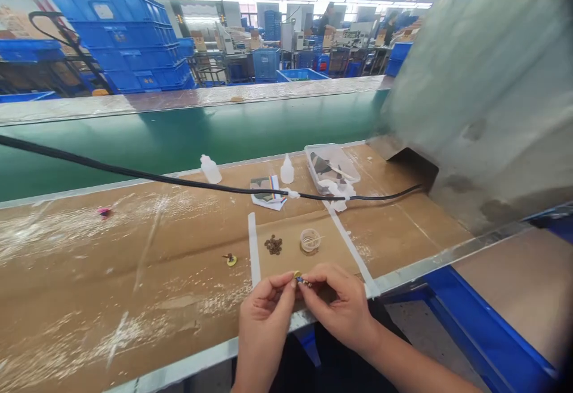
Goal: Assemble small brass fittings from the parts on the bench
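Note:
Close to the table's front edge, my left hand [271, 309] and my right hand [340, 300] meet, thumbs and fingers pinched on one small figurine [302, 281]. It has a yellow part at the left end and a blue, dark and white body; fingertips hide much of it. Beyond my hands lies a little pile of brown round pieces [273, 244]. To its right is a small clear cup [310, 240] with a thin stick across it. Another tiny figurine on a yellow base [231, 259] stands to the left.
A black cable [215, 186] crosses above the table. Behind it are two white squeeze bottles [210, 169], [287, 170], printed cards [265, 187], and a clear plastic box [333, 166] with crumpled tissue [338, 193]. A pink item [104, 213] lies left. A green conveyor belt [250, 127] runs behind.

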The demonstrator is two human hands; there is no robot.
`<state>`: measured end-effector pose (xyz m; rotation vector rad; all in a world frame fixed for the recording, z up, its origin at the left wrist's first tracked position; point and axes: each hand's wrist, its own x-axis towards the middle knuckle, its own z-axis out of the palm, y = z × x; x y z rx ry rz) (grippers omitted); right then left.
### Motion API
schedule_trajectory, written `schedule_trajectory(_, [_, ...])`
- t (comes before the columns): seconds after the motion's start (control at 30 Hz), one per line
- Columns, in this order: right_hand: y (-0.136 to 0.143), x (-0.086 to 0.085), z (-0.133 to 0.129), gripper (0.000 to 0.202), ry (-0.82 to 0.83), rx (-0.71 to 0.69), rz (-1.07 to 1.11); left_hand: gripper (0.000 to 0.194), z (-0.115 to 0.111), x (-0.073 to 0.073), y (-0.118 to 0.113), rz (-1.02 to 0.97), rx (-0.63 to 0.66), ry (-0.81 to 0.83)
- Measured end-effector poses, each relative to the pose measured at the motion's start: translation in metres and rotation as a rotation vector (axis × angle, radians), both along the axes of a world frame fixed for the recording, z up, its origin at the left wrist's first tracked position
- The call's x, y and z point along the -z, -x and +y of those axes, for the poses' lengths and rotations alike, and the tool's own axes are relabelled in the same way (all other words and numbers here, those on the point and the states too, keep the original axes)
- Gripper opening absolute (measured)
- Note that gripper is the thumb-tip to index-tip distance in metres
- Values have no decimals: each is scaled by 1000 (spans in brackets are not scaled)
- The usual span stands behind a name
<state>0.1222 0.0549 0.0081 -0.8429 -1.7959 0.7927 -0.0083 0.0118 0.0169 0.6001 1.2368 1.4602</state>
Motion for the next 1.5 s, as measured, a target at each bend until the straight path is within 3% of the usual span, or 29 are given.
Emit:
schedule_trajectory(0.23, [2, -1, 4, 9, 102, 62, 28, 29, 2, 7, 8, -21, 26, 47])
schedule_trajectory(0.47, [2, -8, 6, 7, 184, 61, 14, 28, 6, 3, 9, -35, 66, 51])
schedule_trajectory(0.73, [4, -13, 8, 6, 453, 8, 108, 29, 6, 9, 13, -63, 102, 63])
schedule_trajectory(1.0, [5, -13, 10, 4, 646, -79, 223, 34, 7, 5, 13, -51, 75, 102])
schedule_trajectory(1.5, [6, -16, 15, 9, 684, -84, 217, 30, 9, 2, 13, -91, 88, 94])
